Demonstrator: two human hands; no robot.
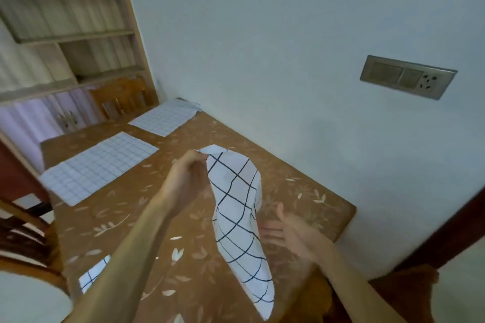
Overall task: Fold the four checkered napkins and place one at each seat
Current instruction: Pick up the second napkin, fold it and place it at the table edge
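Observation:
My left hand [187, 178] pinches the top corner of a white napkin with a black grid [238, 217] and holds it up over the table, so the cloth hangs down twisted toward me. My right hand [291, 233] hovers to the right of the hanging cloth with fingers spread, blurred, holding nothing. Two more checkered napkins lie flat on the brown leaf-patterned table [301, 183]: one at the left [99, 165], one at the far end [165, 117]. A corner of another napkin [93, 274] shows under my left forearm.
A pale wall with a switch-and-socket plate [406, 77] runs along the table's right side. A wooden chair [123, 97] stands at the far end, another chair [23, 231] at the left. Shelves [70, 21] rise behind.

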